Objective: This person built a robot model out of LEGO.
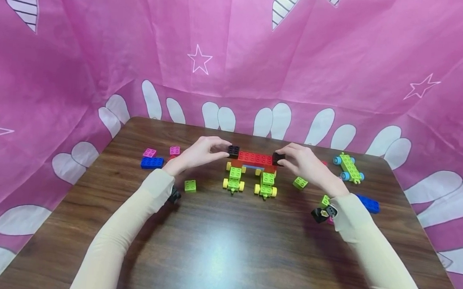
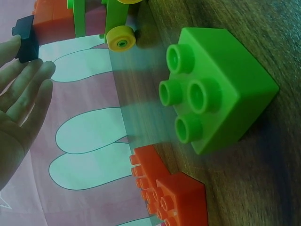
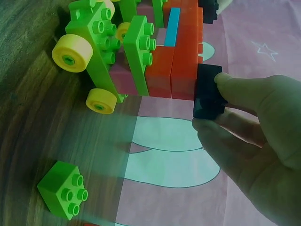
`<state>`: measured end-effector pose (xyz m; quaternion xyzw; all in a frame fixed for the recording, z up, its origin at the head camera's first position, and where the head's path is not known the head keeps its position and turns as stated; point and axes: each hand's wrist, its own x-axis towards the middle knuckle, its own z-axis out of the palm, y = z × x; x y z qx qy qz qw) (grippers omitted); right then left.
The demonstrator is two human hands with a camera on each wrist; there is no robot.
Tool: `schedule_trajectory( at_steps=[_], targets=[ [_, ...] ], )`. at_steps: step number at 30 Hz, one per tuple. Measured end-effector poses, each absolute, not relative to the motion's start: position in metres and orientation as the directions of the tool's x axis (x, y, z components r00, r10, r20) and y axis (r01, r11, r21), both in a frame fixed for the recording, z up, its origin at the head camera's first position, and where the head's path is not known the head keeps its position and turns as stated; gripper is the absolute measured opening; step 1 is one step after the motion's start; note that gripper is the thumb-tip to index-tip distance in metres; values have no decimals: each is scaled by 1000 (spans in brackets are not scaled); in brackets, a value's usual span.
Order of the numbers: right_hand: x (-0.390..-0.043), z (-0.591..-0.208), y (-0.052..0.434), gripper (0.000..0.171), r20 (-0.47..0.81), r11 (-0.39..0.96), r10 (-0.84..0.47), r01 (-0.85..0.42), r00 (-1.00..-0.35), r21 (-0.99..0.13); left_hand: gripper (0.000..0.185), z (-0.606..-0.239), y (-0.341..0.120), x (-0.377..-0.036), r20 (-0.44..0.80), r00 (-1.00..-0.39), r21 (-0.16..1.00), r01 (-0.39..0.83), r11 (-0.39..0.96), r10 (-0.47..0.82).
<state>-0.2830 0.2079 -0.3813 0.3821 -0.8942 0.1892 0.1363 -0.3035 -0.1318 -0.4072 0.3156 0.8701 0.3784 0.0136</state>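
Fingers partly hide both black end bricks; left hand (image 1: pixel 200 153) and right hand (image 1: pixel 304 163) each pinch one, red bar (image 1: pixel 254 158) running nine-to-three.

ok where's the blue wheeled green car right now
In the head view the green car with blue wheels sits at the table's far right, beyond the right hand, apart from the red build.
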Motion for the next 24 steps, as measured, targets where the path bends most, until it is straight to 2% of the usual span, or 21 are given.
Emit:
schedule_trajectory(
  at_steps=[8, 17, 24],
  targets=[
    [-285, -385, 208, 24, 408, 629, -629, -742, -662, -234, 38, -409, -131, -303, 238, -791, 660, 558, 503, 564],
    [-284, -380, 206, 26, 354, 653, -624, -714, -697, -255, 37, -409, -131, -302, 242, -793, 656, 558, 508, 558],
    [-285, -382, 207, 23, 387, 632, -636, -739, -667, -234, 36, -409, -131, -303, 234, -800, 665, 546, 509, 553]
  ],
)
